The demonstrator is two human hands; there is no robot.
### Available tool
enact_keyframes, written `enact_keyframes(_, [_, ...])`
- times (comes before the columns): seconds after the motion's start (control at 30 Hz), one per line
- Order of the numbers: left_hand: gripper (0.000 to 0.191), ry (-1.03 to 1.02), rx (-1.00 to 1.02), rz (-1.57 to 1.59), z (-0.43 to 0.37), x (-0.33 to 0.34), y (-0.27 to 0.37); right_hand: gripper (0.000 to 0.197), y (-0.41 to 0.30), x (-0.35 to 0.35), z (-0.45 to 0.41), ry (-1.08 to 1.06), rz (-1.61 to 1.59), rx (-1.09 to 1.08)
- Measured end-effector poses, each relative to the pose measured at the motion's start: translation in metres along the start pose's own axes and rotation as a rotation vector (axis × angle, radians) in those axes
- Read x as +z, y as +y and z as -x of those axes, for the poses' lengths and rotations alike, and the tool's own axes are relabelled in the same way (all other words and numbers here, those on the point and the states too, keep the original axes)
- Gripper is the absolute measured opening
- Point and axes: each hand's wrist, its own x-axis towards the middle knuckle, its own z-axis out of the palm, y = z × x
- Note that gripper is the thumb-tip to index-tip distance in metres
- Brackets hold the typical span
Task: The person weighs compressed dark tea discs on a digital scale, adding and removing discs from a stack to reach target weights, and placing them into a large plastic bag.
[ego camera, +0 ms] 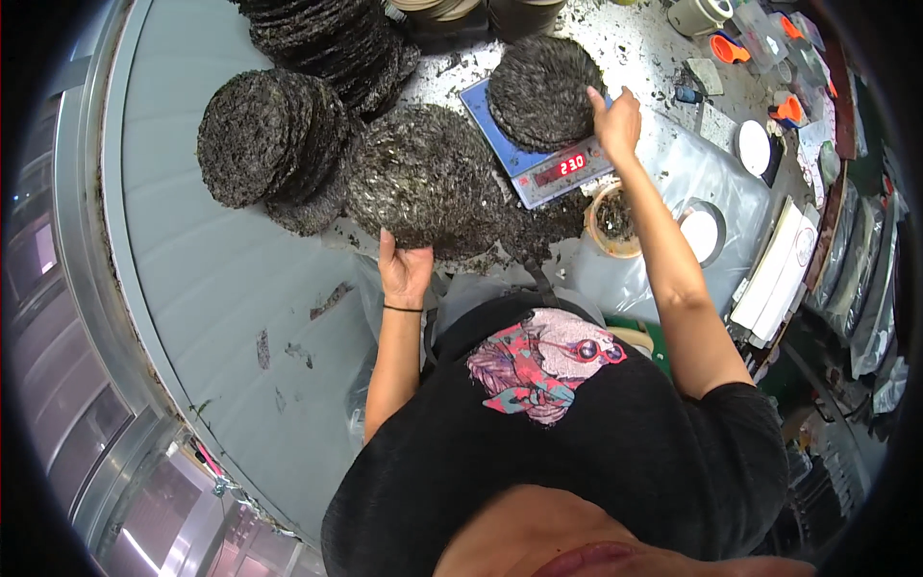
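My left hand (405,270) holds the near edge of a broad dried seaweed disc (425,177), thumb on top and fingers hidden beneath. This disc leans over other seaweed sheets on the table. To the right, my right hand (616,122) is at the right edge of a round dark seaweed cake (544,94), thumb against its rim and index finger apart from it. Whether other fingers grip it from below is hidden. The cake, slightly blurred, is over the blue platform of a digital scale (530,177) with a lit red display.
Seaweed stacks (245,137) stand at left, with a taller pile (324,43) behind. A tub of seaweed scraps (613,220) sits beside my right forearm, near a clear plastic bag (721,159). Orange-topped items (728,49) and a white jug (699,16) are far right.
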Motion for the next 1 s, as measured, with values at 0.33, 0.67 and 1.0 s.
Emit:
enact_keyframes(0.33, [0.055, -0.004, 0.024, -0.212, 0.017, 0.027, -0.012, 0.074, -0.146, -0.031, 0.194, -0.396, -0.323, -0.662])
enact_keyframes(0.67, [0.049, -0.031, 0.069, -0.194, 0.006, 0.039, -0.014, 0.027, -0.141, -0.052, 0.137, -0.506, -0.779, -0.122])
enact_keyframes(1.0, [0.056, -0.057, 0.139, -0.213, 0.018, 0.024, -0.002, 0.072, -0.121, -0.026, 0.107, -0.372, -0.441, -0.399])
